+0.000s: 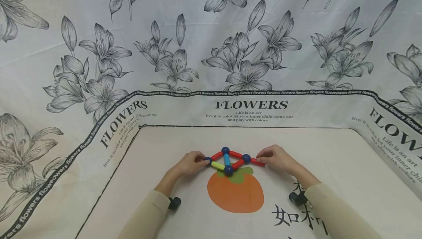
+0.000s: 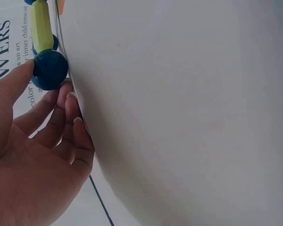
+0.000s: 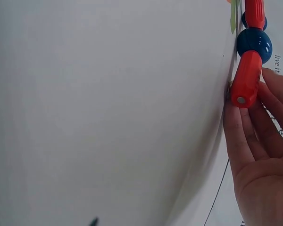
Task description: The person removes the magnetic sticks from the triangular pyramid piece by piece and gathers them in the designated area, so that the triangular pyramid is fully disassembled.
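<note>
An orange persimmon (image 1: 235, 195) and black Chinese characters (image 1: 282, 216) are printed on the desk (image 1: 171, 140), which is bordered by a white curtain (image 1: 178, 109) patterned with line-drawn lilies (image 1: 248, 75), a black band (image 1: 230, 93) and the word "FLOWERS" (image 1: 251, 105).

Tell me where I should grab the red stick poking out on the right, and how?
I'd pinch the red stick near its outer end, coming from the right, as the right hand does. Its inner end meets a blue ball, but nothing is attached at the silver-tipped outer end. Its slim, straight sides should suit a pinch.
</note>
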The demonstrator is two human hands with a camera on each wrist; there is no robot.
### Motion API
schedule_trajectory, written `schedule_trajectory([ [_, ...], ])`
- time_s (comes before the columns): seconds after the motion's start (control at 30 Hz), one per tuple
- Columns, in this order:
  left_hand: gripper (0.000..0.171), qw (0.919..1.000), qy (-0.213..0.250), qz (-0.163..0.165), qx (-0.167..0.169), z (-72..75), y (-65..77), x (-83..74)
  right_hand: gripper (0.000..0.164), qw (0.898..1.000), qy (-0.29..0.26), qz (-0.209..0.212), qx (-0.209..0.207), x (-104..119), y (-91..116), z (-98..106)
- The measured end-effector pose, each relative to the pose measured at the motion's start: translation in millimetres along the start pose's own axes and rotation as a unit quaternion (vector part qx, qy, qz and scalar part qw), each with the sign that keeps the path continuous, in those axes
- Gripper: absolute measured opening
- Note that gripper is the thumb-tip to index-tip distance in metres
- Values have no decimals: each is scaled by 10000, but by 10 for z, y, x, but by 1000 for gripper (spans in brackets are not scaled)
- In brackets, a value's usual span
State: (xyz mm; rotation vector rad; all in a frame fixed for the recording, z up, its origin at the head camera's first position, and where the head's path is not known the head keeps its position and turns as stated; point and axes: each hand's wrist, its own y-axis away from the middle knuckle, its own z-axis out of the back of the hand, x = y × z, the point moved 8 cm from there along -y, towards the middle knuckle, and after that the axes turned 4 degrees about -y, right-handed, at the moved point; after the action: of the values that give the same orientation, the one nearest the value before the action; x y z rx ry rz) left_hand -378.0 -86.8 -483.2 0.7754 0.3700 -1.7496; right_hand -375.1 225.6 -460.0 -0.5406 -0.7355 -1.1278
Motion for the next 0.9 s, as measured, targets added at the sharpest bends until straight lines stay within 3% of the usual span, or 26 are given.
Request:
schedule_trajectory([
  [0.4, 35, 9999, -34, -119, 35, 0, 3, -11, 20, 9998, 0, 127, 140, 65, -5, -53],
  [0.67, 34, 9996, -61, -270, 104, -18, -1, -40, 33, 9975, 364, 571, 185, 357, -81, -142],
  [0.9, 34, 9995, -145, -264, 97, -21, -31, -24, 36, 9922, 640, 1043, 245, 612, -250, -338],
])
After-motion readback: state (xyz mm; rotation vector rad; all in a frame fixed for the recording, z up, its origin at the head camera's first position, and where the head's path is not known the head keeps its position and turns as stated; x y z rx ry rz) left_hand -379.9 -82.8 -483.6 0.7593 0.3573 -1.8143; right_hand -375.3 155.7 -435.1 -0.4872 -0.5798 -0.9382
